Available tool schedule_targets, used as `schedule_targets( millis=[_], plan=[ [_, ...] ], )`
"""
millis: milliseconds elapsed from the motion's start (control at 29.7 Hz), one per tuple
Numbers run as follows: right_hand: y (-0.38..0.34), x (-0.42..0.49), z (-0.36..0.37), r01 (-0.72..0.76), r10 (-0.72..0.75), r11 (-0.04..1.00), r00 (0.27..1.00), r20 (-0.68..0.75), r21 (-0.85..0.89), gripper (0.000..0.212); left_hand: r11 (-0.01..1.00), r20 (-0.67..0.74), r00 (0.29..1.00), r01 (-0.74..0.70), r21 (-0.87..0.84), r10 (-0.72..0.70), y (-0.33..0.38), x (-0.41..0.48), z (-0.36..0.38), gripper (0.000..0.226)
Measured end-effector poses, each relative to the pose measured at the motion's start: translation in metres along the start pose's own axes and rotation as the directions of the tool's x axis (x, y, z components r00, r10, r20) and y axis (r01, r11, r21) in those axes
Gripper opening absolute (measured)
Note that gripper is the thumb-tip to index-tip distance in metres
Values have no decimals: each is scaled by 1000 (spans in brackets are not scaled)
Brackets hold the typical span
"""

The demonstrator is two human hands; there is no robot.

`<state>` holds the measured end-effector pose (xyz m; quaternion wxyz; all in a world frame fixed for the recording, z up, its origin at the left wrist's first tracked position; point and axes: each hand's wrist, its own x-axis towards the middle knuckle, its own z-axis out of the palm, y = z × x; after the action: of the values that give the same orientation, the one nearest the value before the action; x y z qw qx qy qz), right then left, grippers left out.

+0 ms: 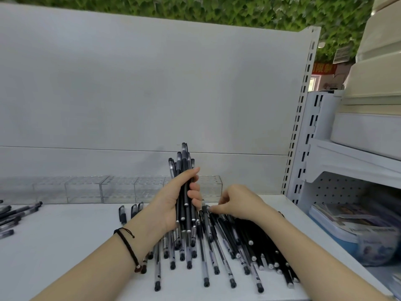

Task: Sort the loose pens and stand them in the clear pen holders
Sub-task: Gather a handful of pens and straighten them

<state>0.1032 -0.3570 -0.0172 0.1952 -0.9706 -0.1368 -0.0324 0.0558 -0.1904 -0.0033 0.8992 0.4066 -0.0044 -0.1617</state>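
Pens in a loose pile (217, 246) lie fanned across the near part of the white shelf (65, 246), reaching almost to its front edge. Some have clear barrels with black end plugs. Others, massed to the right, are matt black with small white dots at their ends. Bare shelf stretches open to the left of the pile.

A dark cord bracelet (128, 246) circles the left wrist. Above the pile the left grip (173, 200) is clenched round an upright bundle of pens (184, 166), mostly black, capped ends up. Just beside it the right grip (236, 203) pinches the top end of one capped pen (206, 216) that lies on the heap.

Three stray pens (132, 210) lie just left of the hands, and a further scatter (13, 213) rests at the far left edge.

Behind, a row of clear pen holders (86, 189), box-shaped with perforated tops, stands against the smooth grey back panel (152, 83). A slotted metal upright (301, 118) bounds the shelf on the right.
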Motion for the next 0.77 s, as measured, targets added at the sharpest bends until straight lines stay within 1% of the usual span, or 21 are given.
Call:
schedule_targets(
  millis=[101,235,303,336,370,437,538,605,672,706,773],
  plan=[
    [0,0,-2,-36,34,998,999,26,48,33,999,15,1000,4,34,-5,0,-1,1,24],
    [-2,-2,-6,-81,75,982,996,44,169,16,998,16,1000,-2,61,1,0,-1,0,23],
    [-4,-4,-9,-102,93,959,995,45,264,14,996,4,1000,-30,83,29,-1,0,0,22],
    [-5,-5,-12,-116,107,933,993,47,340,16,994,-6,999,-49,99,49,-1,1,-1,21],
    [-4,-5,-14,-132,120,890,991,55,436,17,992,-16,998,-66,111,68,-1,1,-1,22],
    [-4,-5,-20,-144,117,755,989,85,639,12,989,-40,995,-83,118,88,0,2,-2,23],
    [-5,-6,-27,-113,60,537,994,96,836,7,987,-68,993,-85,137,95,1,3,-5,22],
    [-6,-7,-30,-101,25,420,995,100,902,8,985,-72,994,-73,156,85,2,2,-6,23],
    [-8,-8,-30,-85,-25,326,995,98,942,4,981,-49,997,-43,191,54,3,-1,-6,22],
    [-9,-9,-29,-72,-46,285,995,89,956,2,975,-31,999,-24,220,31,3,-2,-5,21],
    [-12,-10,-27,-41,-66,239,996,58,970,8,956,7,1000,5,292,-8,1,-3,-3,27]
  ],
)
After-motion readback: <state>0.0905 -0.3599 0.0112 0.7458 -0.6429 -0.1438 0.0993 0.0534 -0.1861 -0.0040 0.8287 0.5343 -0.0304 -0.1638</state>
